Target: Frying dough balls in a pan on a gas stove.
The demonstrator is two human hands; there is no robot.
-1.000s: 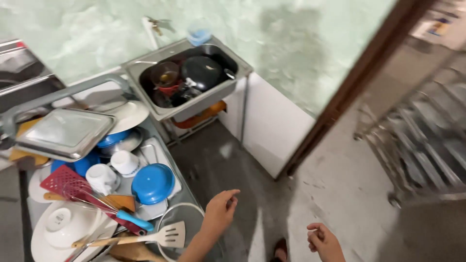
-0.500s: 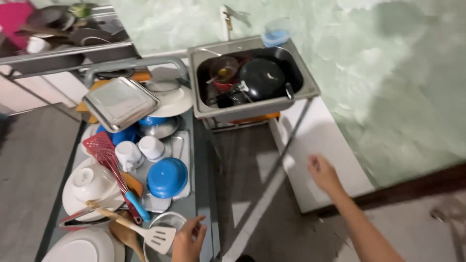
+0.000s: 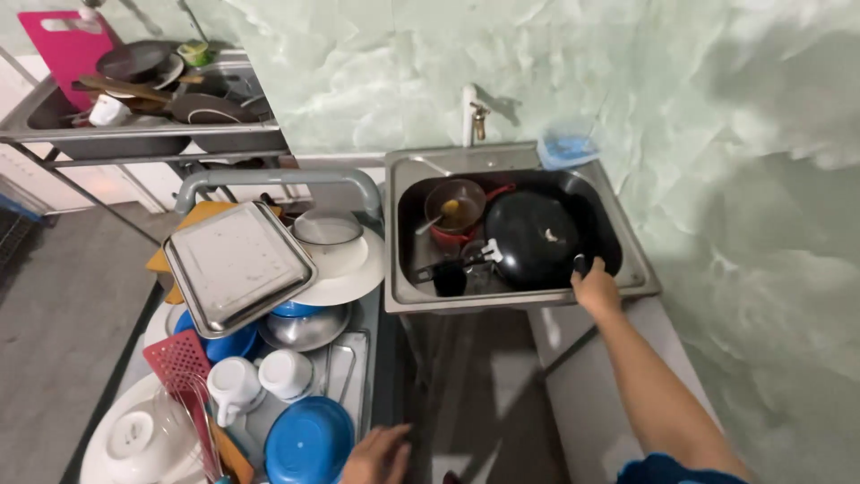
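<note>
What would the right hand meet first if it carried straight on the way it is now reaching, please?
Most likely the black pan in the steel sink. The right hand sits at the sink's front rim, fingers aimed in at the pan's near edge; whether they already touch it is unclear from this angle.

Black pan, blue bowl, red spatula, mottled green wall.

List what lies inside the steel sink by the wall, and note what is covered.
Inside the sink: a black pan that the right hand touches at its rim, a brownish bowl over a red pot, and a black cup. The sink floor beneath them is hidden.
</note>
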